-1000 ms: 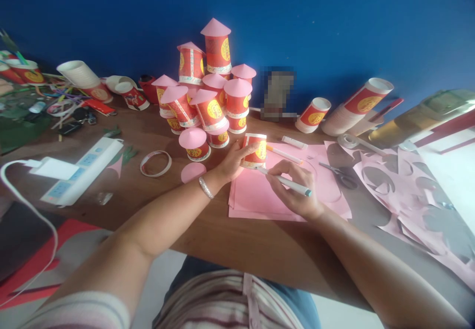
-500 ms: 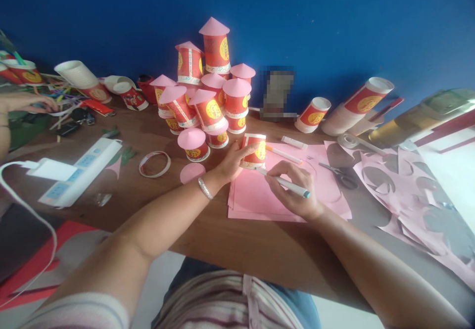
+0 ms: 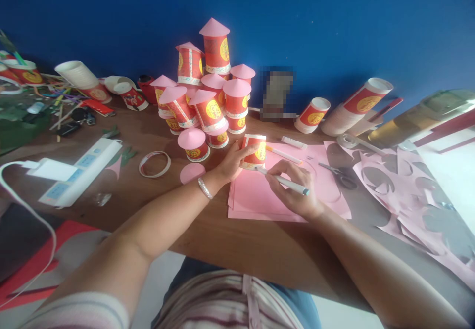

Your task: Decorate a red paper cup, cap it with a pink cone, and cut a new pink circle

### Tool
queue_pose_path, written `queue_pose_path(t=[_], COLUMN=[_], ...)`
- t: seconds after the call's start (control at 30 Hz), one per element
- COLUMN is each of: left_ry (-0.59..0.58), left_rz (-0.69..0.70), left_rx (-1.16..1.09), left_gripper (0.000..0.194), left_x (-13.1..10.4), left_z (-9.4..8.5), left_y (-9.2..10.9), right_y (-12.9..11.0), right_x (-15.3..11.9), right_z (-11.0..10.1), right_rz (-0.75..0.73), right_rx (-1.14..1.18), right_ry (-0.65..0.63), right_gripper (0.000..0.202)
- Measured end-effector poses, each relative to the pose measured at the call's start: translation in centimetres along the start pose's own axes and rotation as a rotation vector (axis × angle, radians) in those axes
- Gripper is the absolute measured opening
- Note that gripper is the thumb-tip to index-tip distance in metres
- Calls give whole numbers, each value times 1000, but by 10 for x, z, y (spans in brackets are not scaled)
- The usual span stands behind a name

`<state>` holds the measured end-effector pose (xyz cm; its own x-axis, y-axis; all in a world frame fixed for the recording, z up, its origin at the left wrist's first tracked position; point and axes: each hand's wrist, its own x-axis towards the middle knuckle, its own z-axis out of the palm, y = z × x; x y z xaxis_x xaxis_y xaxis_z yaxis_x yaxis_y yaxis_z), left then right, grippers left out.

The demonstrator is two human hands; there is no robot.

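The cup (image 3: 254, 150), red with a yellow mark and a white band at its lower end, is above the far part of the pink sheets (image 3: 267, 200), between the worktop's (image 3: 208, 230) near and back edges. The left hand (image 3: 233, 163) clamps its grip on the cup from the left side, the thumb across its front. The right hand (image 3: 297, 190) has its grip closed on the white pen (image 3: 291, 184), whose tip is at the cup's lower band; whether it touches is too small to tell.

Just beyond the right hand, the orange pen (image 3: 285, 154) lies on the sheets, with the white tube (image 3: 294, 142) near their far edge. The scissors (image 3: 342, 174) lie at the sheets' right side. Left of the cup, the roofed cups (image 3: 210, 109) stand in a stacked cluster reaching toward the back edge, with pink cones on top. The pink disc (image 3: 192, 172) lies in front of them, and the white ring (image 3: 155, 164) further left.

Near the back edge, right of the cluster, are a pixelated object (image 3: 278, 94), a lone cup (image 3: 313, 115) that leans, and a tilted cup stack (image 3: 365, 102). The tape roll (image 3: 348, 141) lies in front of that stack, and the bottle (image 3: 419, 118) is to its right. Pink offcuts (image 3: 411, 195) spread along the right edge.

The power strip (image 3: 83, 170), with a white plug (image 3: 55, 169) in it, lies toward the left. Beyond it, keys (image 3: 82, 116) and a second cup stack (image 3: 79, 77) sit toward the back left corner.
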<state>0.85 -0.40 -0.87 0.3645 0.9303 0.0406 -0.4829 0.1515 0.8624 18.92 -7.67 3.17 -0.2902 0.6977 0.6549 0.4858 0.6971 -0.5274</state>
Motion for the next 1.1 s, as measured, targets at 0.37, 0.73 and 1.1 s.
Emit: queue_pose_path(t=[0.37,0.73,1.1], left_ry=[-3,12,-17], left_rz=[-6,1,-54], left_rx=[69,64,37], left_gripper=[39,35,36], left_x=[1,-1,-1], left_z=[-4,-1,2], left_y=[-2,1,5], right_y=[5,5,9], right_x=[0,-1,-1], right_z=[1,1,1], right_rz=[-1,0,-1], right_rx=[-90,-91,-101], right_ry=[75,56,85], right_gripper=[15,13,13])
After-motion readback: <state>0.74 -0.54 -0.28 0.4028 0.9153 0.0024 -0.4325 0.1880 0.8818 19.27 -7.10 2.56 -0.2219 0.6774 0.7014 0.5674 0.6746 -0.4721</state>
